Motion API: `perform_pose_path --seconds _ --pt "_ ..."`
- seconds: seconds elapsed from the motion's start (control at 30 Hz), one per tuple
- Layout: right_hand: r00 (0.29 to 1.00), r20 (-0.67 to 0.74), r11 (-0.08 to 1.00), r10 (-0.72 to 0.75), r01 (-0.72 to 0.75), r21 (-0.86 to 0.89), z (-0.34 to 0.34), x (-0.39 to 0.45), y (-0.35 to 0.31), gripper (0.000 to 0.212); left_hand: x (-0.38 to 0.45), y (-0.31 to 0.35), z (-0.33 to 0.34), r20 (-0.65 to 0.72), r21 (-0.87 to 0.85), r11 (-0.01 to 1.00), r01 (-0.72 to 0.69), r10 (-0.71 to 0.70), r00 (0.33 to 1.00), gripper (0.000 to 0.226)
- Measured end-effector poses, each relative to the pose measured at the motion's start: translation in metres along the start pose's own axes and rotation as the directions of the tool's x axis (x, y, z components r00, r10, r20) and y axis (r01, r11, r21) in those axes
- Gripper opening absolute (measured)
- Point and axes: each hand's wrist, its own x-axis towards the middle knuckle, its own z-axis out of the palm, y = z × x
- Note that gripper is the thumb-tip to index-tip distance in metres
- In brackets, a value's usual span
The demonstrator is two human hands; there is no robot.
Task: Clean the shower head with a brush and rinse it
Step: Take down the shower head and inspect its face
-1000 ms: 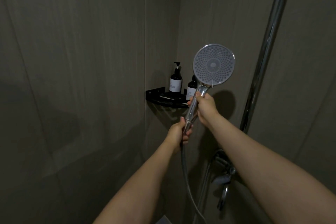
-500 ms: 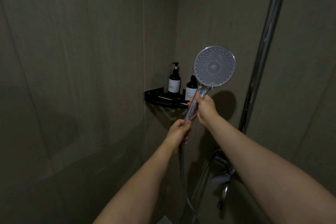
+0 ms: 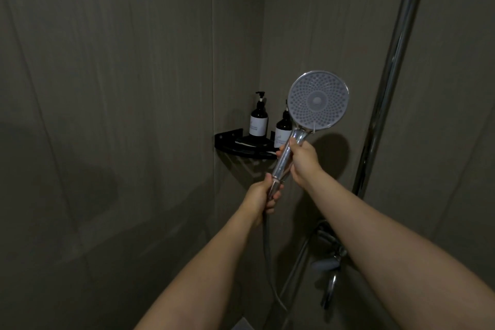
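In the dim shower corner ahead of my hands, the grey wall panels (image 3: 107, 88) fill most of what I see. To the right of my right hand a chrome riser rail (image 3: 388, 83) runs up the wall, and below my right forearm sits the mixer tap (image 3: 330, 262). My right hand (image 3: 302, 161) is wrapped around the upper handle of the shower head (image 3: 317, 100) — its round nozzle face stands above my fist, turned toward me. My left hand (image 3: 261, 195) is curled around the bottom of the same handle, where the hose (image 3: 267, 262) drops away beneath it. Beyond both hands, a black corner shelf (image 3: 230, 139) carries two dark pump bottles (image 3: 258, 122) — the right one partly hidden behind the shower head.
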Motion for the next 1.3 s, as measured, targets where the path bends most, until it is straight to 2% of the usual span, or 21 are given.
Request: perform_pose_path --seconds 0.13,0.3,0.47,0.6,0.73,0.8,0.9,1.07,1.2,1.3 --pt "1.000 0.000 1.000 -0.013 0.013 -0.011 0.0011 0.0008 -0.0003 0.017 0.0007 -0.0027 0.0004 -0.032 0.064 0.996 -0.063 0.065 0.997 0.024" --pt "1.000 0.005 1.000 -0.014 0.014 -0.002 -0.0001 -0.0007 0.0022 0.016 0.0029 -0.0030 -0.0004 0.029 -0.005 1.000 0.024 -0.024 0.999 0.040" --pt "1.000 -0.024 1.000 -0.004 0.004 0.026 -0.0036 0.0004 0.0027 0.014 0.0025 -0.0059 0.0000 0.029 0.001 1.000 -0.015 0.015 0.999 0.024" --pt "1.000 -0.016 1.000 -0.007 0.007 0.021 -0.0031 -0.0001 0.0022 0.016 0.0071 -0.0070 -0.0008 0.071 -0.072 0.996 0.051 -0.046 0.996 0.043" --pt "1.000 -0.011 1.000 -0.013 0.013 -0.009 -0.0048 0.0006 -0.0003 0.018 0.0066 -0.0080 0.0006 0.024 0.009 1.000 -0.027 0.026 0.999 0.021" --pt "1.000 0.000 1.000 -0.008 0.008 -0.008 -0.0054 -0.0002 -0.0010 0.022 0.0072 -0.0072 0.0001 0.023 0.026 0.999 -0.027 0.027 0.999 0.023" --pt "1.000 0.005 1.000 -0.009 0.009 0.008 -0.0052 -0.0009 -0.0007 0.024 0.0078 -0.0056 -0.0007 0.030 0.004 1.000 -0.002 0.001 1.000 0.037" --pt "1.000 -0.006 1.000 -0.014 0.014 -0.004 -0.0057 0.0010 0.0006 0.019 0.0051 -0.0076 -0.0003 0.007 0.058 0.997 -0.055 0.055 0.998 0.020" --pt "1.000 -0.011 0.999 -0.001 0.001 0.037 -0.0033 0.0016 0.0036 0.017 0.0083 -0.0074 -0.0034 0.011 -0.044 0.999 -0.015 0.015 1.000 0.041" --pt "1.000 -0.008 1.000 -0.007 0.007 0.021 -0.0044 0.0033 0.0053 0.016 0.0076 -0.0098 -0.0026 -0.009 0.005 0.998 -0.063 0.063 0.998 0.023"
